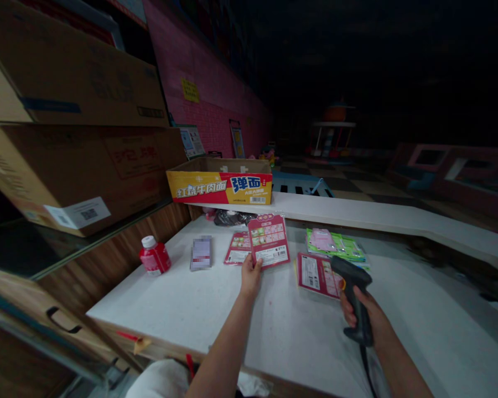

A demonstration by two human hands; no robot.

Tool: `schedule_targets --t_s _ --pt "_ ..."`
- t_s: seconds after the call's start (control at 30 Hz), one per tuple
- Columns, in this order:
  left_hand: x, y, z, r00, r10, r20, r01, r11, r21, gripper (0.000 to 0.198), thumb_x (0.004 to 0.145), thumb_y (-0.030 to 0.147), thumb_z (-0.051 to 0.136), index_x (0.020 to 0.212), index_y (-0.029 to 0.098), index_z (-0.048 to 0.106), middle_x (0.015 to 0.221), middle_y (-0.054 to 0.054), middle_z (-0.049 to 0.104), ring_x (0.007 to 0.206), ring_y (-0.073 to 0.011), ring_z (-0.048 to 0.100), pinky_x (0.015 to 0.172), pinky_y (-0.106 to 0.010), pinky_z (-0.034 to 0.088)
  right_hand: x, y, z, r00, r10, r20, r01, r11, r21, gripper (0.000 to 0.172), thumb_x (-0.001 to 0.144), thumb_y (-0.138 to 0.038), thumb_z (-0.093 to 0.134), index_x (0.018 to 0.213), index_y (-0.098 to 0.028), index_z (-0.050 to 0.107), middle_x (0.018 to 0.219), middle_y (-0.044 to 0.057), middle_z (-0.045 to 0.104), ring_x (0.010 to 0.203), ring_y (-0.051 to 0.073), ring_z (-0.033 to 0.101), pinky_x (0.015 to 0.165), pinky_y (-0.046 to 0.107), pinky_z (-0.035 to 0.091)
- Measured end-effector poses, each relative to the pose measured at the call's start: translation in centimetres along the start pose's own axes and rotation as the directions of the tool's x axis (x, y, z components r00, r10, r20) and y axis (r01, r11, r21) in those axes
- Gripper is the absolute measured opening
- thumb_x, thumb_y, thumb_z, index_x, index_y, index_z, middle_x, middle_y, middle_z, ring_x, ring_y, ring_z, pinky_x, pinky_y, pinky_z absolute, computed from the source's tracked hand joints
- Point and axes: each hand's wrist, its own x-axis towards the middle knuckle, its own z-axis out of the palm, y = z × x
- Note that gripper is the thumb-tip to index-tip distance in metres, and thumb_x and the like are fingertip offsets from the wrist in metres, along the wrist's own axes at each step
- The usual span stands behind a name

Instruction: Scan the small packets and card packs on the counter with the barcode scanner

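My left hand [251, 276] pinches the lower edge of a flat red package [269, 241] with small pictures and a white barcode label. It is held up above the table, partly covering another red package [236, 249] lying behind it. My right hand [363, 309] is wrapped round the handle of a black barcode scanner [357, 298], whose cable runs down toward the table's front edge. Just left of the scanner head lies a stack of red packages [315, 275], its right end hidden by my hand and the scanner. Green packages [344, 247] with a pink one on top lie behind that stack.
A red bottle with a white cap [155, 256] and a phone [201, 253] stand and lie on the white table [170, 309]. An open yellow-and-red carton [222, 185] rests on the raised ledge [357, 210] at the back. Large cardboard boxes [87, 166] are stacked at left.
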Motion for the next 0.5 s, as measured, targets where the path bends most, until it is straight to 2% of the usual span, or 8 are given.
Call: schedule_targets --t_s 0.13,0.37,0.5 --pt "-0.1 0.3 0.1 0.999 -0.019 0.05 0.027 0.986 -0.165 0.049 0.071 0.049 0.073 0.104 0.017 0.058 0.112 -0.012 0.069 0.105 -0.0259 0.065 0.097 -0.043 0.048 0.5 0.3 -2.0 0.998 -0.011 0.056 -0.001 0.98 0.2 0.037 0.075 -0.056 0.069 0.081 -0.021 0.059 0.053 -0.007 0.038 0.035 0.005 0.024 0.031 0.017 0.029" --pt "-0.5 2.2 0.1 0.995 -0.093 0.048 0.1 0.976 -0.195 0.056 0.067 0.049 0.077 0.11 0.021 0.055 0.113 -0.01 0.069 0.101 -0.0254 0.067 0.091 -0.042 0.052 0.3 0.4 -3.0 0.995 -0.089 0.053 0.061 0.917 0.394 0.033 0.079 -0.05 0.067 0.093 -0.02 0.063 0.055 -0.008 0.032 0.038 0.005 0.018 0.031 0.015 0.029" --pt "0.0 4.0 1.5 0.989 -0.098 0.113 0.119 0.975 -0.189 0.05 0.065 0.046 0.079 0.102 0.018 0.059 0.105 -0.008 0.072 0.093 -0.0219 0.068 0.083 -0.035 0.054 0.4 0.6 -3.7 0.985 -0.13 0.111 0.064 0.881 0.468 0.034 0.081 -0.05 0.066 0.095 -0.019 0.063 0.055 -0.009 0.031 0.037 0.005 0.016 0.032 0.013 0.03"
